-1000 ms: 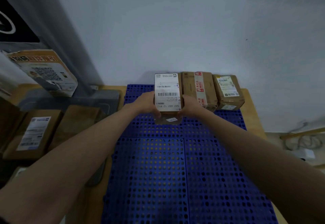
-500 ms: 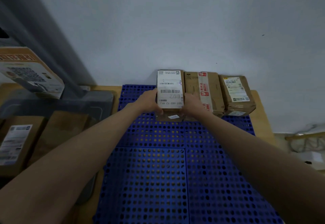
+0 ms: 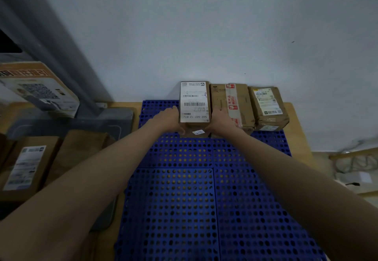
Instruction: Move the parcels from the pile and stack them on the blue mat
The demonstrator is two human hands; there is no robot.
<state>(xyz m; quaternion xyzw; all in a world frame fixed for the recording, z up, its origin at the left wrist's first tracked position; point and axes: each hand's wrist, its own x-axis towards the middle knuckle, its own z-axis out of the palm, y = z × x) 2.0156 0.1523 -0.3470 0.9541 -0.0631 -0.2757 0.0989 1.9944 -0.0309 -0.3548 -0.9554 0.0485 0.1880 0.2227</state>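
Labelled parcel sits at far edge of blue mat, vs. wall, beside taped parcel. Your left hand and right hand clamp its long sides. Judged stiff cardboard, light; grip side faces, not label.

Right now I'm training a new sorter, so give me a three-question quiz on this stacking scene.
1. True or false: three parcels line the wall at the back of the blue mat.
2. Which parcel do both hands hold? A) white-label parcel B) red-tape parcel C) rightmost parcel
3. Fill in: the left hand and right hand hold that parcel by its two ____.

Key: 1 true; 2 A; 3 sides.
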